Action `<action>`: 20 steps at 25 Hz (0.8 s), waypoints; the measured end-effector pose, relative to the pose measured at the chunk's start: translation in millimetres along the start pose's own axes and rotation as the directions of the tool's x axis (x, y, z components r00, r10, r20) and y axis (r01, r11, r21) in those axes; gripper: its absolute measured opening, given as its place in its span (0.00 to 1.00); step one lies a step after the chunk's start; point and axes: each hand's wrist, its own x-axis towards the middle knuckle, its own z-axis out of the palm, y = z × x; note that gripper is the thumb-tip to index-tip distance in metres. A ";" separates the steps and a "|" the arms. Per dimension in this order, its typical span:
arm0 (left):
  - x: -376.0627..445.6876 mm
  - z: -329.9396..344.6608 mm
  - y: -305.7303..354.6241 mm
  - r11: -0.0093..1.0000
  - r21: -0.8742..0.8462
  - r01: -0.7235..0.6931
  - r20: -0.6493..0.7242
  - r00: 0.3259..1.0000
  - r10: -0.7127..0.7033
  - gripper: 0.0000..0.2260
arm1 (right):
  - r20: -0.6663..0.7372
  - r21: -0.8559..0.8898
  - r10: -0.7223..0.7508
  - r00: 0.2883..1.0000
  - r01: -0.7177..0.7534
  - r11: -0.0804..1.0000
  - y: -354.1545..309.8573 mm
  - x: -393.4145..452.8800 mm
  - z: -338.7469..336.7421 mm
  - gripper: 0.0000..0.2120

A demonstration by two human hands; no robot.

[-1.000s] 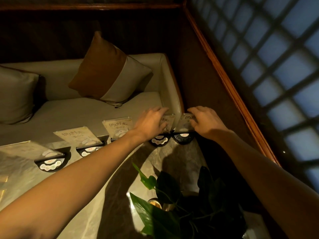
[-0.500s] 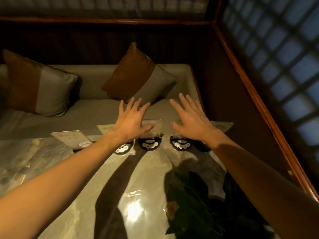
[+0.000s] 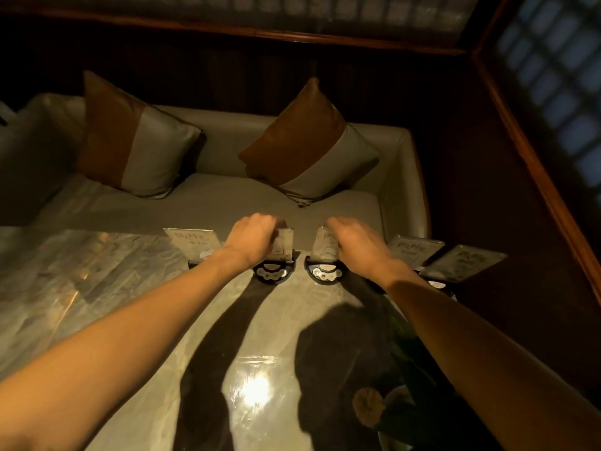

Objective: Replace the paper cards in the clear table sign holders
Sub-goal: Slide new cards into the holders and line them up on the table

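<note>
At mid-frame my left hand [image 3: 257, 239] clamps the top of one clear sign holder [image 3: 283, 244]. My right hand [image 3: 353, 243] grips its neighbour [image 3: 325, 252] (both on the glossy worktop [image 3: 130, 304]).

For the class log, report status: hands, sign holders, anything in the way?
Left hand on one middle sign holder, right hand on its neighbour. Grip unclear. Cards in place. Plant near right forearm.
</note>
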 end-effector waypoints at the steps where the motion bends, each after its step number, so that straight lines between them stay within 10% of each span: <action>1: 0.9 0.6 0.1 1.000 -0.010 0.000 -0.004 1.000 0.000 0.15 | 0.002 0.009 0.014 1.000 -0.014 1.000 0.8 1.9 -3.0 0.20; 20: 19.0 15.2 43.5 0.993 -0.081 -0.090 -0.103 0.991 0.081 0.18 | 0.066 0.074 0.074 0.995 -0.079 0.994 40.5 -7.9 -20.1 0.16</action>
